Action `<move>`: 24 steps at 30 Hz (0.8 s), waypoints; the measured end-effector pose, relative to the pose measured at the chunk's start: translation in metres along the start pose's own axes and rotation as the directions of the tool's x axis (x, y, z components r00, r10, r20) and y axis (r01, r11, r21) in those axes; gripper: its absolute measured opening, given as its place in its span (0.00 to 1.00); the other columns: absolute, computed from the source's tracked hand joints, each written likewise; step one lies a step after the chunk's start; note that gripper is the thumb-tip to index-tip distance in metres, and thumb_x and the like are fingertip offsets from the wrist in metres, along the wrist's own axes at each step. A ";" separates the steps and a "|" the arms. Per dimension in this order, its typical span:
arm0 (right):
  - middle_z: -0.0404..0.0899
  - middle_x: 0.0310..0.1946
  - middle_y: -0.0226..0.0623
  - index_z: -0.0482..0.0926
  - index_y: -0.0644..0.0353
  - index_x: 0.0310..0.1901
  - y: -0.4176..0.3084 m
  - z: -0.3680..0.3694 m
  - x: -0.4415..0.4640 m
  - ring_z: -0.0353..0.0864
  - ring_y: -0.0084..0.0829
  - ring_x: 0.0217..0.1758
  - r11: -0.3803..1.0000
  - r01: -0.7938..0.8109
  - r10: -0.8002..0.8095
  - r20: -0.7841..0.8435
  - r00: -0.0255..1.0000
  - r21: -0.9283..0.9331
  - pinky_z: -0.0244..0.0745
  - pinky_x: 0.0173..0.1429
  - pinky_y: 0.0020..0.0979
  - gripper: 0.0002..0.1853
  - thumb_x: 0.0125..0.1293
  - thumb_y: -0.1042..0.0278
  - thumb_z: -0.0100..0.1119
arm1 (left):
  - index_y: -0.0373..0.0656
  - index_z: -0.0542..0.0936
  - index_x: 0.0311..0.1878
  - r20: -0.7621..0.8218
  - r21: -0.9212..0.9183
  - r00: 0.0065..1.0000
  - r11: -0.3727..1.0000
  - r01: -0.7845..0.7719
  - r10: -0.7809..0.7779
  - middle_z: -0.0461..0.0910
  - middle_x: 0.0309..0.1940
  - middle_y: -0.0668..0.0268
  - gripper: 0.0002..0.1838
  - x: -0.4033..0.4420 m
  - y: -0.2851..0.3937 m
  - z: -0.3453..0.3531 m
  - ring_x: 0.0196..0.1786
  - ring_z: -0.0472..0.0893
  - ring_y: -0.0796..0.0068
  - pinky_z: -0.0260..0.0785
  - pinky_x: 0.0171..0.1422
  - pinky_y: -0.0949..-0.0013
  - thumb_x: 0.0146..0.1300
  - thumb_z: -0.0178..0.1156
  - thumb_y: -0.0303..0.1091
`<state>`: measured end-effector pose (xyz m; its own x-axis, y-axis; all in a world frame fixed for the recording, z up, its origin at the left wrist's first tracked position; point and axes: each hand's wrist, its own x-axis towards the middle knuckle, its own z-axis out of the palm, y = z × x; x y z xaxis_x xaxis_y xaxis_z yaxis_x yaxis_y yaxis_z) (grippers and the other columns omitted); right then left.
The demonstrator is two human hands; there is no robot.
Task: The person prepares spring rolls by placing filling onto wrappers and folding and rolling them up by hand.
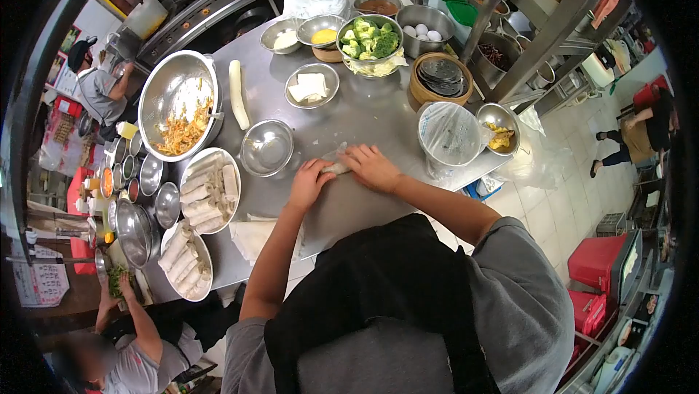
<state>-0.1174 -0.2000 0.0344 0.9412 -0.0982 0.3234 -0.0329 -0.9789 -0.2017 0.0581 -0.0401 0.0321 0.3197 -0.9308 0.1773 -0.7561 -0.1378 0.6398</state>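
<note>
Between my two hands on the steel table (364,205) lies a pale spring roll (337,168), partly covered by my fingers. My left hand (310,183) is curled over its left end, and my right hand (371,167) presses its right end with bent fingers. A stack of thin wrappers (255,237) rests at the table edge beside my left forearm. To the left, finished rolls (207,201) fill one oval plate, with more rolls (186,263) on a second plate. A steel bowl (267,148) stands near my left hand. Behind it, a colander (156,92) contains shredded filling (182,130).
Bowls of broccoli (370,38), white blocks (309,87) and eggs (421,32) stand at the back. At right are a bamboo steamer (440,77) and a plastic-lined tub (450,135). A co-worker (145,354) handles greens at lower left; other people stand farther off.
</note>
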 end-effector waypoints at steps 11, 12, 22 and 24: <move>0.74 0.55 0.38 0.74 0.57 0.63 0.025 0.023 0.011 0.72 0.41 0.60 0.992 0.056 -0.063 0.061 0.996 0.112 0.70 0.61 0.41 0.24 0.65 0.67 0.55 | 0.45 0.78 0.61 -0.059 0.374 0.980 0.914 -0.156 0.191 0.77 0.55 0.62 0.23 0.001 0.014 0.008 0.57 0.76 0.57 0.71 0.61 0.58 0.63 0.66 0.35; 0.74 0.55 0.38 0.74 0.57 0.64 0.027 0.022 0.012 0.72 0.41 0.60 0.990 0.051 -0.061 0.076 0.995 0.131 0.70 0.62 0.42 0.24 0.66 0.67 0.55 | 0.45 0.77 0.63 -0.034 0.370 0.977 0.911 -0.184 0.211 0.77 0.55 0.62 0.24 -0.001 0.012 0.010 0.57 0.76 0.57 0.71 0.62 0.58 0.62 0.66 0.35; 0.74 0.57 0.36 0.73 0.54 0.62 0.026 -0.001 0.012 0.69 0.41 0.64 0.976 -0.047 0.026 0.099 0.995 0.214 0.67 0.65 0.44 0.26 0.60 0.67 0.66 | 0.44 0.77 0.63 -0.077 0.204 0.986 0.971 -0.126 0.145 0.77 0.55 0.59 0.26 0.000 0.002 0.016 0.57 0.75 0.54 0.70 0.63 0.57 0.60 0.66 0.30; 0.74 0.57 0.36 0.74 0.53 0.61 0.029 0.004 0.012 0.69 0.41 0.63 0.979 -0.029 0.011 0.086 0.996 0.203 0.67 0.65 0.44 0.25 0.61 0.66 0.66 | 0.44 0.77 0.63 -0.068 0.162 0.987 0.978 -0.131 0.143 0.77 0.55 0.58 0.27 0.003 -0.001 0.014 0.57 0.75 0.52 0.70 0.63 0.56 0.59 0.67 0.30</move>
<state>-0.1060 -0.2285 0.0285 0.9661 -0.0938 0.2407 0.0091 -0.9188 -0.3946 0.0516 -0.0472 0.0211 0.2464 -0.9157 0.3176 -0.8737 -0.0680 0.4817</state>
